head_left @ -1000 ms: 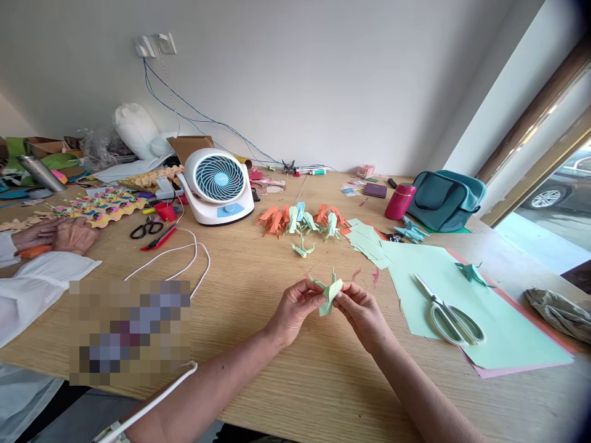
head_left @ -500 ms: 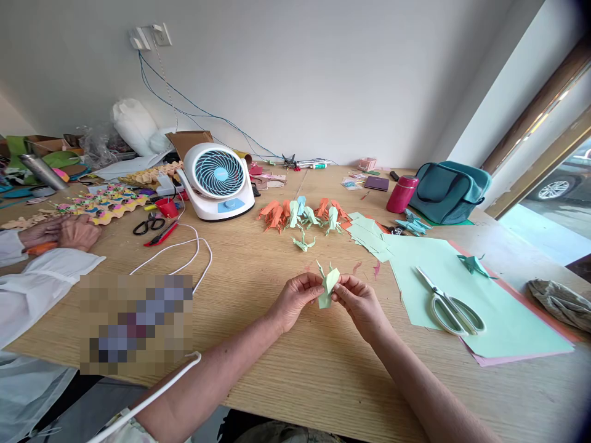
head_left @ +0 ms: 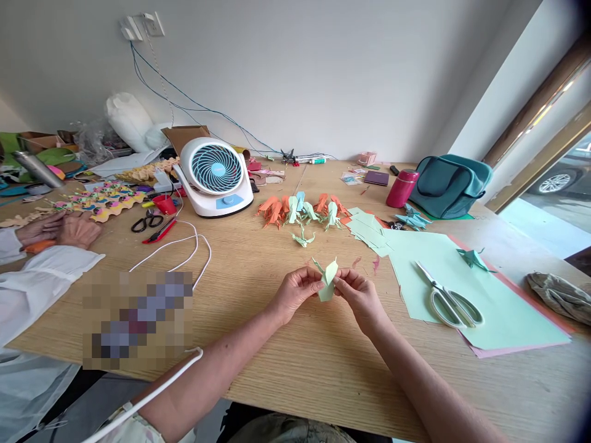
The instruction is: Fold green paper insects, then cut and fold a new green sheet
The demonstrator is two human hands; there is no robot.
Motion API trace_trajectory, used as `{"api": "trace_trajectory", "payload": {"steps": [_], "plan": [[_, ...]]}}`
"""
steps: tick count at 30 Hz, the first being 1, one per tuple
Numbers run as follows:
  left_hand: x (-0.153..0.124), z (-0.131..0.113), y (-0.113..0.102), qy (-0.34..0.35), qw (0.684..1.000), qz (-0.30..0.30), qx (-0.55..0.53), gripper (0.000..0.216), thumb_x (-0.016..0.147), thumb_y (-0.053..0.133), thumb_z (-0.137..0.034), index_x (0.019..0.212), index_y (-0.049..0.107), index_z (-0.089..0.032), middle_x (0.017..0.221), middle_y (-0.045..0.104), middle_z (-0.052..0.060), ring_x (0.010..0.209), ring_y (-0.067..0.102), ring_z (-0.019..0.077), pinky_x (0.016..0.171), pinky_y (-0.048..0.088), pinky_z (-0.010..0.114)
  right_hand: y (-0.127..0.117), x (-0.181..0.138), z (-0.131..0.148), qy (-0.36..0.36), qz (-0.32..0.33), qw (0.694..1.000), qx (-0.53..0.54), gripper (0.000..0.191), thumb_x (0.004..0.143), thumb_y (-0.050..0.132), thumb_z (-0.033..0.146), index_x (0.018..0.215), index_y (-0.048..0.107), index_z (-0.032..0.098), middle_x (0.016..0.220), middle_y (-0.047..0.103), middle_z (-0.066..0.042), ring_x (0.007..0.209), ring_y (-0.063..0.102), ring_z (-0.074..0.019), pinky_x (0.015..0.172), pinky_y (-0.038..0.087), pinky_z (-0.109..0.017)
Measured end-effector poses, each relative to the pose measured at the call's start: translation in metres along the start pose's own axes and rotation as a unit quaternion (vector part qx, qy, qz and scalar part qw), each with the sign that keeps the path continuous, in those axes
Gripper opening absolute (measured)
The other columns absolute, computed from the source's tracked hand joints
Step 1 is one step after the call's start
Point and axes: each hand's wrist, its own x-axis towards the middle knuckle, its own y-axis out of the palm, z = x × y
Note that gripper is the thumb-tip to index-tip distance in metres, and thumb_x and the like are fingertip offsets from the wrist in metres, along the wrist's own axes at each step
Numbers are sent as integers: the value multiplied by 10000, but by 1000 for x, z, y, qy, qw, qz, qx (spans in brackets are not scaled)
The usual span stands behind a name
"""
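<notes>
A small pale green folded paper figure (head_left: pixel 327 278) is held just above the wooden table (head_left: pixel 258 258), at the middle of the view. My left hand (head_left: pixel 295 292) pinches its left side and my right hand (head_left: pixel 360 295) pinches its right side; both have their fingers closed on the paper. Beyond my hands, a row of finished orange, pale green and blue folded figures (head_left: pixel 302 212) lies on the table, with one more green figure (head_left: pixel 303 239) lying alone in front of it.
White-handled scissors (head_left: pixel 450 301) lie on large green paper sheets (head_left: pixel 462 289) at right. A white desk fan (head_left: pixel 215 178), a red bottle (head_left: pixel 401 187) and a teal bag (head_left: pixel 447 184) stand farther back. Another person's hands (head_left: pixel 60 229) rest at far left beside a white cable (head_left: pixel 184 246).
My hands have kept their pinch on the green figure, working it slightly between the fingers. The view has tilted a little, so everything sits somewhat higher in frame.
</notes>
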Motion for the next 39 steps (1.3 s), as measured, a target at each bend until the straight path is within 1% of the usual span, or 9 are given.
{"api": "trace_trajectory", "payload": {"steps": [4,8,11,14,19,22,31,35,39], "plan": [[1,-1,-2,21,999,-22,40,285,647,837,-348,743,672,-135,724,642,8,653,535,95,571,405,198,3,-1,0,-16,-10,1000,-10,285,700,782,442,752,674,184,742,619,-5,650,503,-124,638,423,-277],[2,-3,-4,-1,999,-26,43,287,648,828,-367,746,691,-134,665,618,-3,542,467,66,463,327,181,5,-2,3,-26,5,1000,-14,265,711,775,429,760,672,190,718,618,-3,647,506,-129,634,423,-280],[1,-8,-3,-18,1000,0,24,289,658,823,-351,803,707,-129,771,675,35,668,583,108,606,461,217,5,-3,5,-30,3,999,-17,258,726,759,437,760,669,198,713,621,-7,647,509,-139,629,425,-285],[-1,-11,1,-24,999,21,6,312,651,833,-337,840,701,-127,850,692,55,792,635,151,746,508,273,5,-3,6,-31,-7,999,-21,272,721,760,456,763,670,202,715,618,-10,646,509,-146,622,431,-289],[-3,-9,3,0,999,-29,30,349,656,826,-415,713,639,-126,683,611,7,637,562,111,599,474,233,7,-4,4,-28,14,999,-19,273,715,773,455,759,676,204,715,624,-7,651,524,-144,641,442,-294],[-4,-7,4,16,999,-25,31,364,667,815,-437,692,621,-130,652,565,-8,600,498,95,540,418,210,6,-5,3,-19,22,1000,5,257,707,791,429,772,685,204,722,624,3,653,525,-133,655,447,-289],[-4,-2,6,24,999,5,-44,340,700,808,-361,670,545,-148,694,553,-22,705,500,109,713,397,242,5,-4,3,-21,11,1000,12,276,677,814,439,736,674,208,733,631,5,664,524,-133,659,443,-283],[-4,-2,7,15,998,-13,-60,332,697,804,-359,665,542,-159,728,603,-7,739,538,129,746,410,263,12,-3,2,-41,-2,999,17,372,579,874,443,700,602,219,696,588,15,623,501,-130,590,435,-268],[-2,-3,4,7,996,-43,-84,324,697,793,-371,671,542,-168,743,622,-6,725,549,127,740,426,270,15,-4,1,-38,-21,999,-5,386,632,829,510,727,590,222,680,579,16,599,509,-127,580,442,-272]]}}
